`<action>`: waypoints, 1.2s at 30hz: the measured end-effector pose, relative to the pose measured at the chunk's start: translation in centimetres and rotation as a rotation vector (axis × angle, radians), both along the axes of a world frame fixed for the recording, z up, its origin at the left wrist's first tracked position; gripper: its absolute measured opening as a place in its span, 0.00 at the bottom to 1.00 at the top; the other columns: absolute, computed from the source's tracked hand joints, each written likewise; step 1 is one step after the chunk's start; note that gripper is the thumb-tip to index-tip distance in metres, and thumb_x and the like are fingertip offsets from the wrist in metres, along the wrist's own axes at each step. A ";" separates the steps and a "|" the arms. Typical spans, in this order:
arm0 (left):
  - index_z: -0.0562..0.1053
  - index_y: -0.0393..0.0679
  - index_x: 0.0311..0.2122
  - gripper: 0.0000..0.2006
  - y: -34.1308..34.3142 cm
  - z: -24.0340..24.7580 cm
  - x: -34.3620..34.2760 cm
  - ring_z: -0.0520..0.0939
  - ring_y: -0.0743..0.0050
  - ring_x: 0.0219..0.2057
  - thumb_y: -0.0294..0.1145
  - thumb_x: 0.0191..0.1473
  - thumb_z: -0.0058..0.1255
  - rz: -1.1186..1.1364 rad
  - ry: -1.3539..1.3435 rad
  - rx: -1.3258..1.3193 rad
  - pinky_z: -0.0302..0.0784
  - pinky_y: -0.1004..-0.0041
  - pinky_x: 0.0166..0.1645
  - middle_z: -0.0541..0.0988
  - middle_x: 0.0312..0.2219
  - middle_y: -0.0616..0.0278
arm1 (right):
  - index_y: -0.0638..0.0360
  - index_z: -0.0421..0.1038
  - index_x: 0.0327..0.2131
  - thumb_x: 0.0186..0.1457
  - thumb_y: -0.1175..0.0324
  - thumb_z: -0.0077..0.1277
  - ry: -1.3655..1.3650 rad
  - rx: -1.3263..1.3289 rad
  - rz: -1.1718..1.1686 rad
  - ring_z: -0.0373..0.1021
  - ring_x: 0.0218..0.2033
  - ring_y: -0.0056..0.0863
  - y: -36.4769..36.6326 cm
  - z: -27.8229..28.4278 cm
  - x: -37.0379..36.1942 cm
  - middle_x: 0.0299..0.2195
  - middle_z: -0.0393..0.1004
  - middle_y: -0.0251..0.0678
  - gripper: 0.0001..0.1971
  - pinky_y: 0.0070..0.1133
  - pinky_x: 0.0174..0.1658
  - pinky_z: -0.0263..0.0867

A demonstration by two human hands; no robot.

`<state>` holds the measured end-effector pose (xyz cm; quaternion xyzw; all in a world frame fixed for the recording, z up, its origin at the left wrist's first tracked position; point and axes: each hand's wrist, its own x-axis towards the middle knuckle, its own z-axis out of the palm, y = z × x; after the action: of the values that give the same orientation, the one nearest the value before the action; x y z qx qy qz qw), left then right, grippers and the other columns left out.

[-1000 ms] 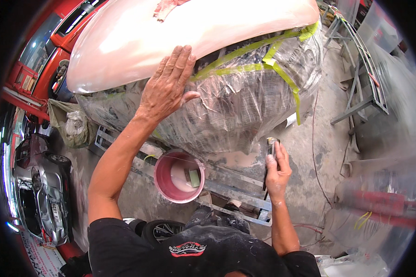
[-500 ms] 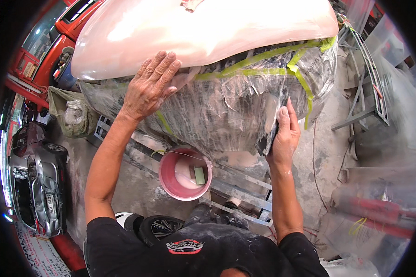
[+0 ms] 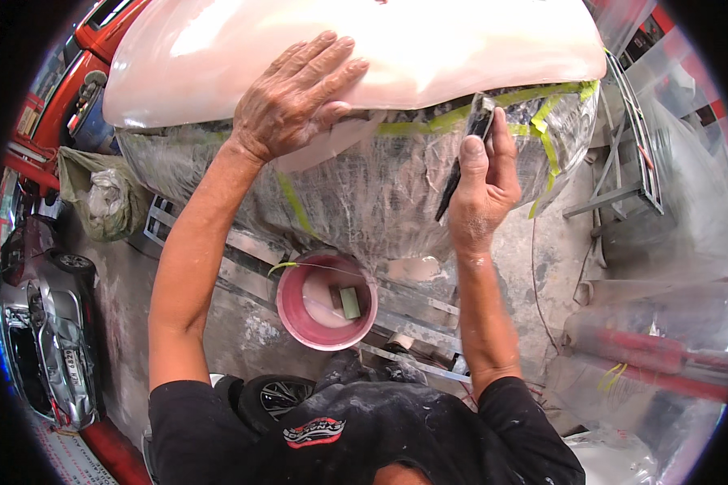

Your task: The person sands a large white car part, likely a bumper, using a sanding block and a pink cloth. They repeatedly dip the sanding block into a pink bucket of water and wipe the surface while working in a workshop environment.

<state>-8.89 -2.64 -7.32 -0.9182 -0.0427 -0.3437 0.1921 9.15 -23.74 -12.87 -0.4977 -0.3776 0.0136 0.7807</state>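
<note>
My left hand (image 3: 293,99) lies flat, fingers spread, on the lower edge of a large pale pink car body panel (image 3: 429,48). My right hand (image 3: 484,184) grips a thin dark sanding sheet (image 3: 464,158), its top end pressed against the panel's edge by the yellow-green masking tape (image 3: 542,105). Clear plastic sheeting (image 3: 372,194) wraps the part under the panel. Below it on the floor stands a pink bucket (image 3: 293,322) holding milky water and a small green block (image 3: 349,302).
A metal stand frame (image 3: 243,271) carries the panel over a dusty concrete floor. A grey car (image 3: 44,323) and red bodywork (image 3: 65,97) are at the left. A bagged bundle (image 3: 105,198) sits left; plastic-covered items and a metal rack (image 3: 631,153) are right.
My right hand has risen from down near the bucket up to the panel's taped edge, carrying the sanding sheet. My left hand has stayed on the panel, and the view has tilted closer.
</note>
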 end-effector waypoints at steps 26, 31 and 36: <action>0.74 0.47 0.62 0.27 -0.9 0.1 0.4 0.69 0.55 0.67 0.53 0.68 0.44 0.042 -0.011 -0.059 0.63 0.55 0.71 0.73 0.63 0.57 | 0.51 0.76 0.57 0.60 0.56 0.59 -0.935 -0.359 -0.363 0.69 0.52 0.55 2.5 2.2 4.0 0.59 0.67 0.61 0.23 0.42 0.58 0.66; 0.73 0.48 0.63 0.27 -0.5 0.4 0.6 0.69 0.56 0.68 0.54 0.68 0.44 0.036 -0.013 -0.032 0.63 0.55 0.71 0.73 0.63 0.57 | 0.49 0.78 0.55 0.62 0.51 0.52 -0.959 -0.550 -0.494 0.69 0.51 0.57 6.1 6.4 14.1 0.57 0.71 0.55 0.22 0.47 0.56 0.67; 0.76 0.45 0.59 0.26 -0.7 0.9 0.8 0.71 0.52 0.66 0.53 0.69 0.42 -0.024 -0.035 -0.140 0.65 0.55 0.69 0.77 0.60 0.54 | 0.50 0.79 0.53 0.62 0.52 0.52 -0.868 -0.622 -0.600 0.70 0.50 0.58 6.0 6.8 13.1 0.56 0.71 0.56 0.21 0.47 0.55 0.67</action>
<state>-8.05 -3.33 -6.46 -0.9237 -0.0589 -0.3583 0.1223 22.23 -17.78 -6.04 -0.7469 -0.4831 -0.3014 0.3435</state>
